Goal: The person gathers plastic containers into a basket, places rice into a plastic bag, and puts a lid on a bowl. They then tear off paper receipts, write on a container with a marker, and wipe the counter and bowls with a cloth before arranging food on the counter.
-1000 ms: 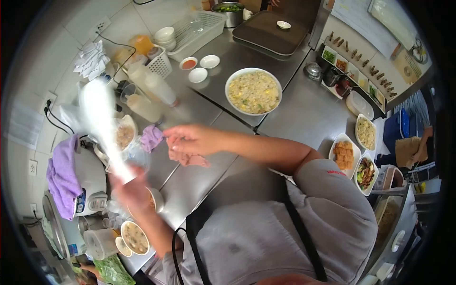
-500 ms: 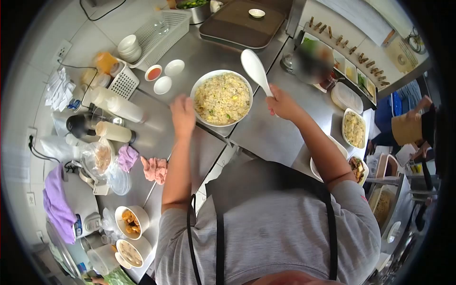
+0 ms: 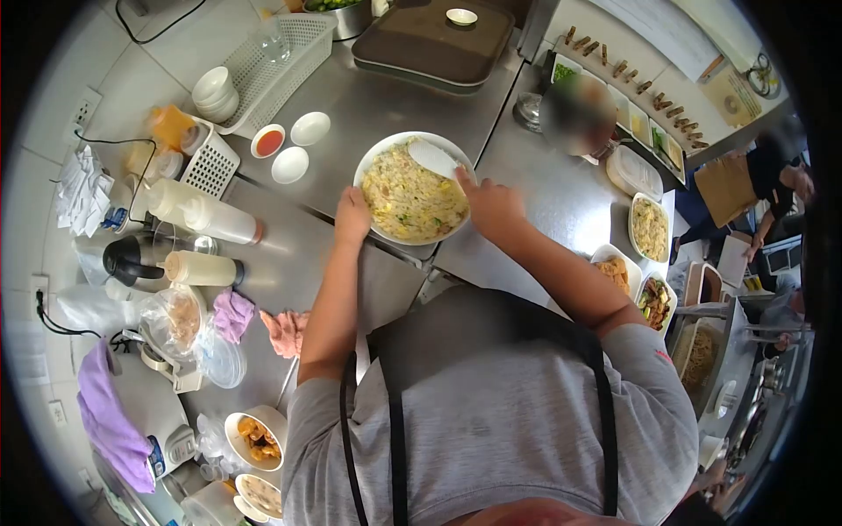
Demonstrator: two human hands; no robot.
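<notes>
A white bowl heaped with fried rice stands on the steel counter in front of me. My left hand is closed on the bowl's left rim. In my right hand is the handle of a white rice paddle, with the index finger stretched along it. The paddle's blade lies flat against the top of the rice near the far right rim. Left of the bowl sit small white dishes, one with red sauce.
A brown tray and a white basket stand at the back. Squeeze bottles and cloths lie left. On the right are filled food containers and a condiment rack. Another person is at the far right.
My right hand has brought the rice paddle down from beside the bowl onto the rice. My left hand has taken hold of the rim. The rice looks flatter.
</notes>
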